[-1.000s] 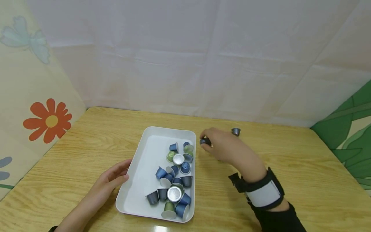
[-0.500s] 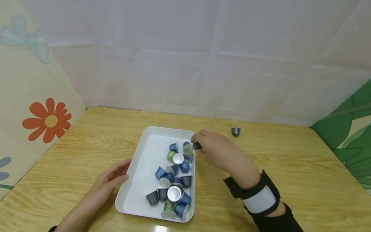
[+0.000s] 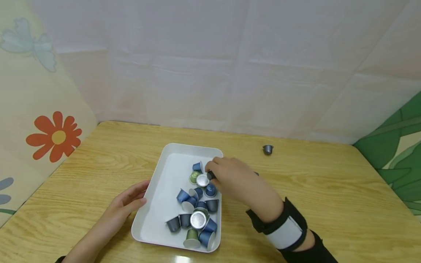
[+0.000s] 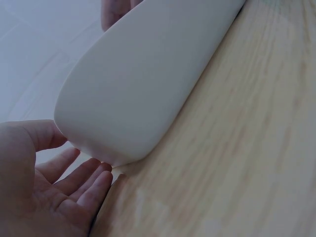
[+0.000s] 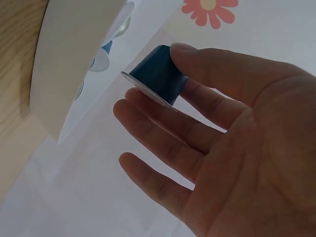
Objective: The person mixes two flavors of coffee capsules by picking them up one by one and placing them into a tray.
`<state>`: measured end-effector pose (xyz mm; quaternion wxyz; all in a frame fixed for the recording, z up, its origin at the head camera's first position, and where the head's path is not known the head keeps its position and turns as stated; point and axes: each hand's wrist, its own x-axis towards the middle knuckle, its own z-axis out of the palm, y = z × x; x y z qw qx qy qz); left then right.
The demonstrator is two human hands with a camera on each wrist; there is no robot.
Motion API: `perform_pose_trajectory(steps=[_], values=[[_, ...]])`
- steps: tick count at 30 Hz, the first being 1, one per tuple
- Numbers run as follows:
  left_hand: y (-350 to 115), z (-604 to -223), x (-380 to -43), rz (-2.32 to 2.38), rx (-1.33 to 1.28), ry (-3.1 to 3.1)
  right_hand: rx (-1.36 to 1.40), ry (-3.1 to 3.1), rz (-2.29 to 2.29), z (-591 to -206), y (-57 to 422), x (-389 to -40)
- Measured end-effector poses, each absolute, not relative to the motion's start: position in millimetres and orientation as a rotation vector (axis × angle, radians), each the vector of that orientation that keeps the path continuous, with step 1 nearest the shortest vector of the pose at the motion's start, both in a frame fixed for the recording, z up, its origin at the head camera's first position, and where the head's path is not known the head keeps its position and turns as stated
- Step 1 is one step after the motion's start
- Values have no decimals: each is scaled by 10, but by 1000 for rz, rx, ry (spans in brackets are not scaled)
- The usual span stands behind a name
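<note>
In the head view a white tray (image 3: 152, 204) lies on the table, with blue, green and dark coffee capsules along its right side. My left hand (image 3: 126, 204) holds the tray's left wall, thumb at the rim and fingers outside; the left wrist view shows those fingertips (image 4: 106, 167) against the lower edge. Over the tray's far right part, my right hand (image 3: 235, 179) pinches a dark coffee capsule (image 5: 157, 75) between thumb and fingers, its flat foil lid facing down and left in the right wrist view. This hand covers some capsules beneath it.
A dark capsule (image 3: 268, 149) lies on the wooden table (image 3: 312, 190) beyond my right hand. Another small dark thing (image 3: 256, 174) peeks out behind that hand. A white sheet (image 3: 210, 73) rises at the table's back edge.
My right hand has carried the dark capsule leftward and nearer, from beside the tray to over its far right part. The left hand and tray have stayed put.
</note>
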<state>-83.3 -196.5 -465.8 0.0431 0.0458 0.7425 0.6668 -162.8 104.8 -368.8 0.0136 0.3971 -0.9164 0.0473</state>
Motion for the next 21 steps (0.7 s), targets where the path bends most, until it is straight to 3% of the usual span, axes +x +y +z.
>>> perform_pose_trajectory(steps=[21], values=[[-1960, -4643, -833, 2034, 95, 2265, 1293, -2859, 67, -3856, 921, -1609]])
